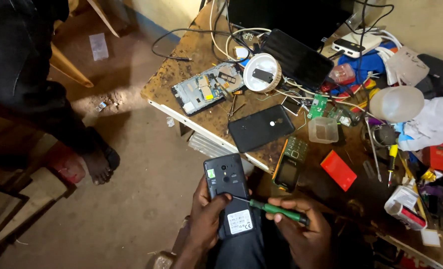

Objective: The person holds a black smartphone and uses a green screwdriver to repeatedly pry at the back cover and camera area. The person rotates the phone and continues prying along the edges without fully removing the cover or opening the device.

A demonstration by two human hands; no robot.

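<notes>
My left hand (205, 217) grips a dark phone (228, 194) with its back cover off, battery label showing, held over my lap. My right hand (301, 226) holds a green-handled screwdriver (276, 210) whose thin tip touches the phone's back near its middle. Just beyond, a black back cover (261, 127) lies on the worn wooden table (181, 74), and a small keypad phone (289, 163) lies at the table's near edge.
A stripped phone frame (207, 88), a white round lamp part (261, 72), a black tablet (297, 59), a clear plastic cup (323, 130), a red card (338, 170), cables and tools crowd the table. Another person's sandalled foot (98, 162) rests on the dirt floor at left.
</notes>
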